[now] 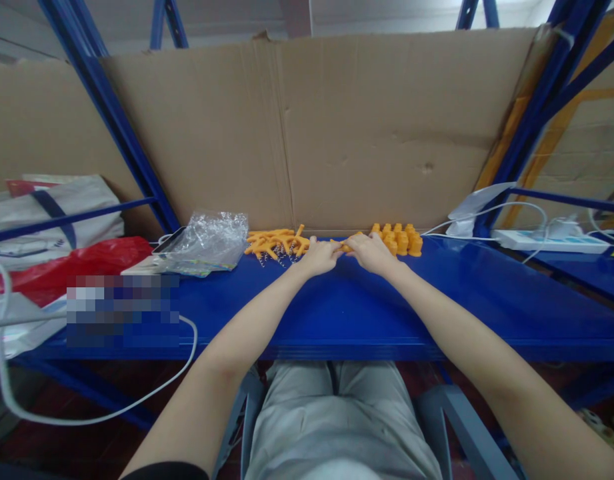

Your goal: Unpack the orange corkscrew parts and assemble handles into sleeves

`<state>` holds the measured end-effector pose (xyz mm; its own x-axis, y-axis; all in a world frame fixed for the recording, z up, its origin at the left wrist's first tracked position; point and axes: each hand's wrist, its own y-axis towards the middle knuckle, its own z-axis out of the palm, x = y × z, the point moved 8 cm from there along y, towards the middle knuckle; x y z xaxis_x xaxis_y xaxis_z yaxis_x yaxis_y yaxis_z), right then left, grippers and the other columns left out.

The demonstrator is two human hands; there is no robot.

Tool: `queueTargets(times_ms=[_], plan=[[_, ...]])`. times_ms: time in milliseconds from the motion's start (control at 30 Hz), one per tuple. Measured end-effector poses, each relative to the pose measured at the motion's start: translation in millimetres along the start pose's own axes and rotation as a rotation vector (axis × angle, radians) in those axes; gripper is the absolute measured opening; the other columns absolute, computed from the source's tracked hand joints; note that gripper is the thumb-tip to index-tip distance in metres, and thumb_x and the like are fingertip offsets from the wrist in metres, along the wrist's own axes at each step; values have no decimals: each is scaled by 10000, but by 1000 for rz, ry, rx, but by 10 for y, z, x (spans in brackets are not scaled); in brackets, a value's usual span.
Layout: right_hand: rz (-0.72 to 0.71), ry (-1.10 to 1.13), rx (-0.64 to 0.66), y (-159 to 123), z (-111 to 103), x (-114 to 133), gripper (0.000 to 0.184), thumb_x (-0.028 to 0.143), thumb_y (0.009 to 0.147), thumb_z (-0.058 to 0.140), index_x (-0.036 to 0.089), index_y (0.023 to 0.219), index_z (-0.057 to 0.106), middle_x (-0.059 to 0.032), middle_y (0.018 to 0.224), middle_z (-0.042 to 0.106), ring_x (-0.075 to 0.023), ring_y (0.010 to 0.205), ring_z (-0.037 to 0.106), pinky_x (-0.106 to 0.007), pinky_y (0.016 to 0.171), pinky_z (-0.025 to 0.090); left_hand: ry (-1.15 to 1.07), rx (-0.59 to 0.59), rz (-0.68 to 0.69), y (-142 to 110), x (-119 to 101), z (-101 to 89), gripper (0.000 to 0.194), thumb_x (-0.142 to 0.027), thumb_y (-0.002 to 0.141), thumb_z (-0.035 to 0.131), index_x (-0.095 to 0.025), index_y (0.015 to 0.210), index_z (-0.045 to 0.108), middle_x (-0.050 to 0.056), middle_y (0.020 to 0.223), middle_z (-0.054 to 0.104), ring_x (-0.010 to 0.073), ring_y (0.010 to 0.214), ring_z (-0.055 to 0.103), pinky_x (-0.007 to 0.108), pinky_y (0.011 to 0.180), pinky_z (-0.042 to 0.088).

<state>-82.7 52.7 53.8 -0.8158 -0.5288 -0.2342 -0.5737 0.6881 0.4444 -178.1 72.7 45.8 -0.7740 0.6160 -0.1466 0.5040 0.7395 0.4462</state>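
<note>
Both arms reach forward over the blue shelf. My left hand [321, 257] and my right hand [369, 252] meet near the back, their fingers closed on a small orange plastic piece [345, 247] between them. Most of that piece is hidden by the fingers. Just left of my left hand lies a heap of orange branching plastic parts [271, 241], with thin spiral metal bits [281, 257] sticking out at the front. Close by my right hand, several chunky orange plastic pieces [401, 240] stand grouped in rows.
A cardboard panel [347, 133] closes off the back. Clear plastic bags [207, 243] and a red bag [87, 257] lie at the left, by a white cable [111, 415]. On the right are a power strip [557, 241] and a blue upright [531, 107]. The shelf's front edge [351, 351] faces my lap.
</note>
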Motion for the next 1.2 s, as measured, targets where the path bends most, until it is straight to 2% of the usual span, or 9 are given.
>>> queueTargets(times_ms=[100, 200, 267, 367, 500, 633, 800, 1000, 1200], plan=[[-20, -51, -35, 11, -88, 58, 231, 203, 992, 441, 165, 1112, 635, -145, 1082, 711, -284, 1057, 589, -379, 801, 312, -255, 13, -30, 68, 139, 63, 325, -433, 939, 510, -195, 989, 726, 43, 900, 769, 229, 879, 675, 342, 850, 465], [-34, -61, -79, 8, -142, 65, 244, 201, 1004, 407, 166, 1080, 637, -140, 1065, 712, -271, 1039, 583, -380, 814, 299, -312, 48, -50, 96, 168, 106, 393, -471, 947, 484, -170, 1018, 727, 45, 935, 771, 230, 919, 672, 324, 840, 485], [-41, -41, -78, -1, -123, 41, 229, 206, 996, 428, 165, 1085, 635, -138, 1066, 713, -269, 1038, 584, -379, 830, 299, -241, 81, -82, 72, 141, 103, 386, -440, 959, 461, -175, 1077, 716, 52, 994, 771, 236, 960, 674, 346, 881, 480], [-46, 23, -26, -22, -20, -9, 232, 231, 973, 495, 155, 1152, 623, -141, 1126, 708, -275, 1072, 593, -380, 863, 316, -23, 139, -109, -10, 50, 53, 354, -362, 966, 439, -202, 1157, 691, 74, 1068, 762, 264, 1020, 678, 429, 970, 436], [-29, 95, 50, -43, 118, -18, 299, 230, 973, 500, 165, 1249, 593, -143, 1254, 675, -276, 1153, 586, -369, 865, 348, 203, 216, -93, -100, -67, -4, 345, -306, 972, 402, -204, 1122, 695, 98, 1092, 754, 296, 1083, 670, 498, 1011, 384], [-6, 67, 84, -31, 137, 26, 266, 195, 959, 504, 147, 1197, 611, -153, 1231, 676, -283, 1169, 573, -373, 870, 345, 236, 247, -89, -119, -96, -12, 357, -311, 979, 378, -213, 1112, 695, 94, 1086, 755, 292, 1082, 672, 495, 1006, 376], [24, -8, 24, -35, 40, -27, 244, 149, 930, 471, 159, 1141, 595, -148, 1151, 678, -287, 1104, 571, -380, 854, 331, 218, 204, -104, -106, -67, -35, 361, -349, 980, 387, -216, 1083, 707, 87, 1067, 759, 288, 1065, 676, 470, 994, 379], [210, -31, -25, -104, -85, -320, 224, 246, 897, 532, 170, 1098, 595, -149, 1129, 672, -306, 1091, 566, -402, 877, 354, 204, 167, -141, -97, 29, -65, 419, -404, 991, 367, -220, 1206, 675, 86, 1067, 759, 277, 1044, 683, 440, 984, 398], [588, -28, -6, -280, -309, -765, 306, 293, 901, 502, 129, 1128, 626, -189, 1152, 668, -328, 1124, 588, -441, 917, 414, 193, 168, -145, -90, 129, -44, 394, -385, 972, 390, -219, 1152, 699, 83, 1042, 763, 281, 1024, 685, 436, 969, 407]])
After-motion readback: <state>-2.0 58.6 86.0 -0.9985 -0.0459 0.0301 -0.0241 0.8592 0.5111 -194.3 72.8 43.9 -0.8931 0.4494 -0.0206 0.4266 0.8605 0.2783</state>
